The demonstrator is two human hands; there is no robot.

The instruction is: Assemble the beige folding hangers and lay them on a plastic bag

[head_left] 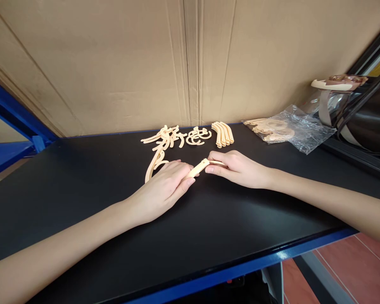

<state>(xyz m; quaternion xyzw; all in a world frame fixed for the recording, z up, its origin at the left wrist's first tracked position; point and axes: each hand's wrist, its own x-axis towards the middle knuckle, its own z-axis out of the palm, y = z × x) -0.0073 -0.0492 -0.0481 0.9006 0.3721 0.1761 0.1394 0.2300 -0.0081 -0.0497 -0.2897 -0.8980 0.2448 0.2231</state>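
My left hand (163, 185) is closed around a cream plastic bar (198, 169), whose far end sticks out to the upper right and shows a small dark hole. Between thumb and fingers, my right hand (242, 169) pinches a thin curved cream piece (215, 162). Its tip meets the end of the bar; whether the two are joined cannot be made out. Just beyond my left hand lies a long curved cream arm (151, 164), partly hidden by the fingers.
Toward the back of the black tabletop (82, 181) lie a loose pile of cream parts (167, 136), several hook-shaped pieces (198, 136) and a neat row of curved arms (222, 134). A clear plastic bag (304, 128) and a dark bag (370, 109) stand right. Cardboard (114, 63) forms the back.
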